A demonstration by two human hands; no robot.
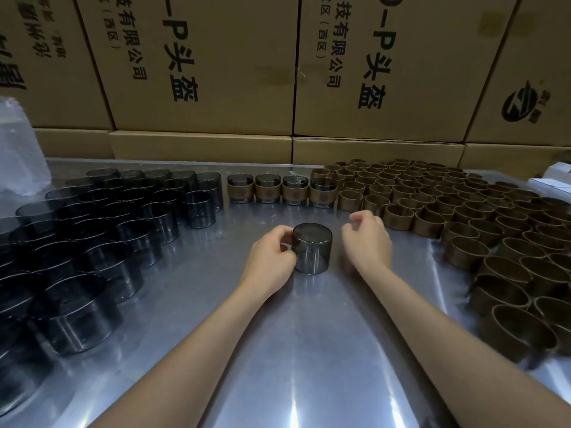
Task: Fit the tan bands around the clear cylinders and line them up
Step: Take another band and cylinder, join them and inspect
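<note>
The left hand (pixel 272 257) grasps a smoky clear cylinder (pixel 312 248), fingers and thumb curled round its left wall. The cylinder stands upright on the steel table (pixel 296 350), closed face up, near the middle of the view, and wears no band. At 3 o'clock of it, just apart, the right hand (pixel 367 239) hovers with fingers loosely curled and nothing in them; it touches neither the cylinder nor the bands behind it.

At 12 o'clock from the held cylinder, farther back on the table, four finished cylinders (pixel 281 188) stand side by side in a row, each with a tan band round its middle and a round mark facing the viewer. The rightmost of them sits just beside the first loose bands.

From 1 o'clock round to 4 o'clock spreads a dense field of loose tan bands (pixel 448 208), standing on edge as open rings, packed touching one another out to the right edge of the table. The nearest of them lie just behind the right hand.

From 8 o'clock to 11 o'clock stands a crowd of bare dark cylinders (pixel 102 220), upright and close together, reaching the left edge of the view. Beyond them at 10 o'clock, a clear plastic bag (pixel 15 149) sits at the table's far left corner.

Along the far edge of the table, at 12 o'clock, rises a wall of stacked cardboard boxes (pixel 216 72) printed with black characters. At 2 o'clock, by the right edge, a small white box (pixel 556 177) shows partly.
</note>
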